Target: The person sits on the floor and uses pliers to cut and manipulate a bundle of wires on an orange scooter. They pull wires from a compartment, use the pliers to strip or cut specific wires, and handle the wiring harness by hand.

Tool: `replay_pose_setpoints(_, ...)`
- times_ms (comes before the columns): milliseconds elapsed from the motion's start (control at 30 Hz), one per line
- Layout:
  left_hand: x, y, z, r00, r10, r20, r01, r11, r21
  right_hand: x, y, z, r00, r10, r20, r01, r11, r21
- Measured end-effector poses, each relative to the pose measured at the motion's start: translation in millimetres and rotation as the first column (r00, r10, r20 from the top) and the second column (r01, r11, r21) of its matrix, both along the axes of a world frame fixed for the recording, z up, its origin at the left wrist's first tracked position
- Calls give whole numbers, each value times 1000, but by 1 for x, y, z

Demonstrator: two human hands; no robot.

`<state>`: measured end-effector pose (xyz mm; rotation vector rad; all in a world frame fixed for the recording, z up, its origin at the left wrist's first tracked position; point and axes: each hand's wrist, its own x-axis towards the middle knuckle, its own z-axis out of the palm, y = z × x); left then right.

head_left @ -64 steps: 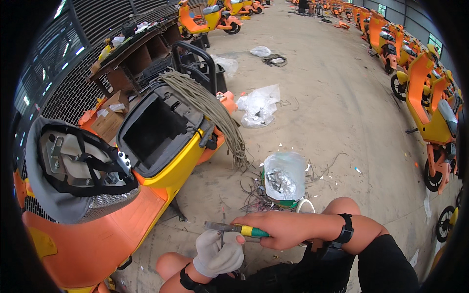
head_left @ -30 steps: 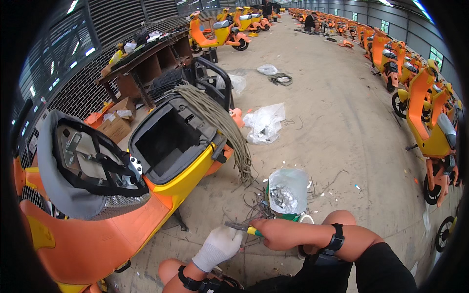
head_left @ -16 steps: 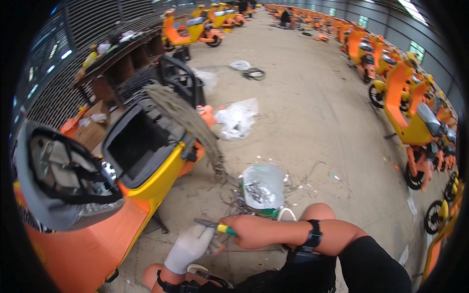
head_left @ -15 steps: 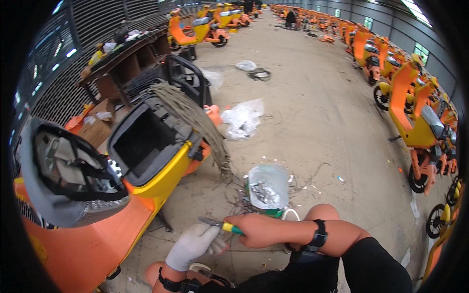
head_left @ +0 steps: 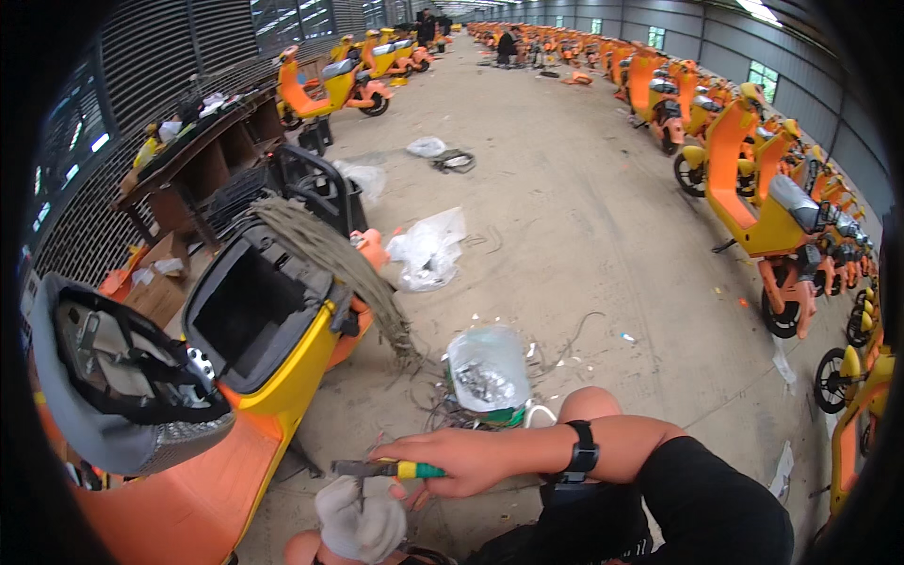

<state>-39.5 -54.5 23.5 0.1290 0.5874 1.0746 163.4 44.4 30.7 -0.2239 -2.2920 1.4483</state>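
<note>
Right hand [head_left: 459, 461], bare, grips one green-and-yellow-handled tool [head_left: 406, 469]; left hand [head_left: 363, 523], gloved, curls just under its metal head, contents hard to tell; farther off, one translucent bag [head_left: 508, 353].

Near left stands a scooter [head_left: 299, 391], its seat [head_left: 89, 428] tipped up to the left of an open compartment [head_left: 250, 315]. A rope [head_left: 325, 250] hangs over the compartment's far right side. Beyond the scooter lie cardboard boxes [head_left: 155, 297], with a table [head_left: 179, 174] farther off. The pliers [head_left: 414, 469] are in the right hand [head_left: 461, 460], their head by the left hand [head_left: 363, 523] (both right of the scooter). Beyond the right hand sits a bin [head_left: 471, 353], with wires [head_left: 438, 410] on the floor [head_left: 565, 226] to its left; farther back lies a plastic bag [head_left: 428, 250]. Other scooters [head_left: 749, 212] line the right, near to far.
</note>
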Motion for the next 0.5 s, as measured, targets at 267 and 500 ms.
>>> replay_pose_setpoints(267,-30,21,12,873,-224,-434,384,864,326,-7,6,-6,996,-75,41,70,991,112)
replay_pose_setpoints(500,-23,34,26,439,-196,-877,504,862,60,-8,8,-11,955,-94,283,82,995,56)
